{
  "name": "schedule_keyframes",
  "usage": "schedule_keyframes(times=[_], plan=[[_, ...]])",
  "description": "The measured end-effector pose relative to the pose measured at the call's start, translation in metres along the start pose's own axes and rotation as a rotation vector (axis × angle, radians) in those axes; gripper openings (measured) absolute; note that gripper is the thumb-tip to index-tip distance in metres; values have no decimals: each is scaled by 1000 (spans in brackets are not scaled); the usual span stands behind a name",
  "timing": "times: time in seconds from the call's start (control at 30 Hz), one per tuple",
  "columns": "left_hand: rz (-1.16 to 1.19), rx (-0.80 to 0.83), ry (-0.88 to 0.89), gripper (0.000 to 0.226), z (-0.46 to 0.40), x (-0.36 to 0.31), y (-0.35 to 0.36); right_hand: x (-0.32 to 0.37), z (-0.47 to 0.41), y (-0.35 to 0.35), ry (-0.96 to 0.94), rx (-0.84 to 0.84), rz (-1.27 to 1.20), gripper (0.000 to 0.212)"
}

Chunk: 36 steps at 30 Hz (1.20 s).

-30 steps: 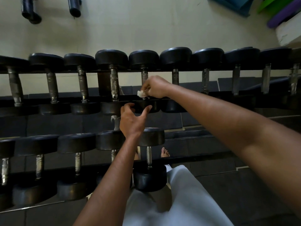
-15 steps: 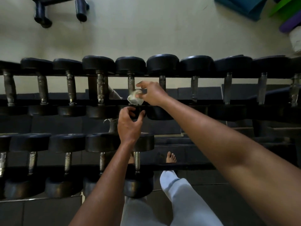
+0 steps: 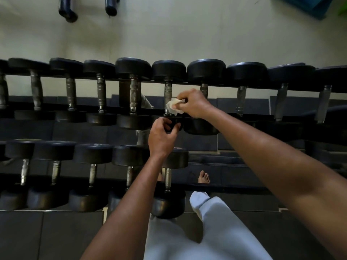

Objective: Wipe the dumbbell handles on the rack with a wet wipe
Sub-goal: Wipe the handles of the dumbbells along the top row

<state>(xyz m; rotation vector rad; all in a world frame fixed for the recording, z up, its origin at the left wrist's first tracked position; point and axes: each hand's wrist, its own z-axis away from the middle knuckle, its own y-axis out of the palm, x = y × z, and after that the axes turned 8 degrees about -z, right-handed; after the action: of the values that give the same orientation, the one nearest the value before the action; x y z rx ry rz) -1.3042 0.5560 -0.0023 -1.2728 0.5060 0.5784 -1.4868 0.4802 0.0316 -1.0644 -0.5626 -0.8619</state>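
A two-tier rack holds black dumbbells with worn metal handles. My right hand pinches a crumpled white wet wipe against the lower part of one upper-row handle, near the middle of the view. My left hand curls around the near black head of that same dumbbell, just below the wipe. The handle's lowest part is hidden behind the wipe and fingers.
More dumbbells fill the upper row left and right, and a lower row sits nearer me. My light trousers and a bare foot stand on dark floor tiles. Dark equipment legs rest on the pale floor beyond.
My left hand rose from open below the dumbbell head and closed around it. My right hand kept the wipe on the same handle, shifting slightly along it.
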Motion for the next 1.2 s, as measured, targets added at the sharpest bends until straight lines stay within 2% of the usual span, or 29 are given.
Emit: schedule_keyframes(times=[0.17, 0.23, 0.33, 0.57, 0.67, 0.77, 0.83, 0.97, 1.1, 1.2], plan=[[5, 8, 3, 30, 6, -14, 8, -23, 29, -48, 32, -123, -238, 33], [19, 22, 16, 31, 14, -27, 19, -36, 43, -66, 46, -122, -264, 30], [38, 40, 2, 30, 25, -44, 38, -59, 49, -82, 52, -113, -91, 16], [107, 14, -92, 26, 34, -48, 61, -82, 40, -65, 95, 22, -1, 26], [89, 8, -95, 31, 35, -44, 62, -83, 41, -56, 54, -32, 81, 20], [86, 16, -87, 31, 34, -42, 62, -83, 46, -54, -80, -55, 221, 23], [87, 27, -86, 32, 33, -42, 61, -84, 48, -54, -150, -52, 320, 18], [97, 43, -142, 41, 35, -43, 61, -80, 49, -55, -159, -44, 405, 19], [144, 76, -254, 53, 41, -45, 63, -76, 48, -56, -210, 15, 459, 29], [177, 100, -286, 55, 40, -43, 64, -71, 42, -55, -206, 41, 485, 19]])
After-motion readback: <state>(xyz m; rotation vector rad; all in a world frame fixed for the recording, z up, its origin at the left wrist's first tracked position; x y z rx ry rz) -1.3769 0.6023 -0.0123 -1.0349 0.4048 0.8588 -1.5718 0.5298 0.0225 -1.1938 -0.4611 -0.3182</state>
